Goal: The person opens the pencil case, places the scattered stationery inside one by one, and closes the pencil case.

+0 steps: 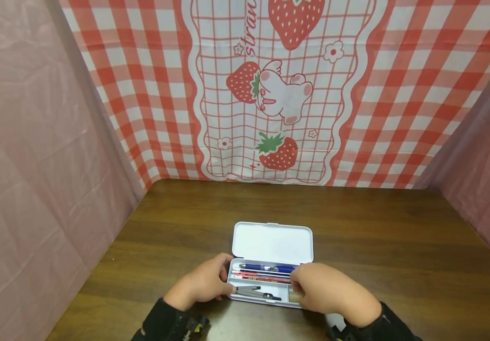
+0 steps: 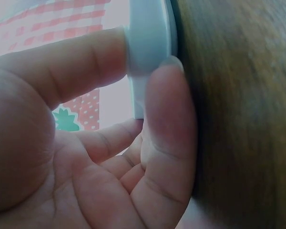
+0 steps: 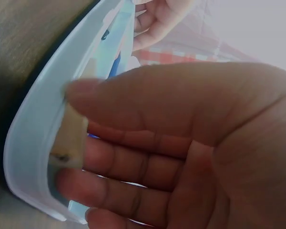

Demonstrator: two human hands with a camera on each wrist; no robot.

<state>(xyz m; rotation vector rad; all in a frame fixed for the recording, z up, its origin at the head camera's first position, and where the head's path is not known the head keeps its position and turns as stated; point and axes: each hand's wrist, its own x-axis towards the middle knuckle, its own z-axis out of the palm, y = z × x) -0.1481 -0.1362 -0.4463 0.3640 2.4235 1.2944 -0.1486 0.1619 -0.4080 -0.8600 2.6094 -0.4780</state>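
A white pencil case [image 1: 272, 242] lies open on the table, its lid tipped back. My left hand [image 1: 204, 280] grips its left end; in the left wrist view the thumb and fingers [image 2: 170, 109] close on the case wall. Inside lie a blue pen [image 1: 266, 268], red pencils [image 1: 262, 276] and a grey metal compass [image 1: 255, 292]. My right hand [image 1: 332, 289] reaches into the right end, where thumb and fingers [image 3: 97, 155] pinch a tan eraser [image 3: 69, 136] in a small compartment. Part of the eraser is hidden by the hand.
The brown wooden table [image 1: 176, 218] runs back to a red-and-white checked cloth [image 1: 155, 85] with strawberry prints. Pink cloth hangs at the left [image 1: 36, 166] and right sides. Dark sleeves with wrist-worn gear show at the front.
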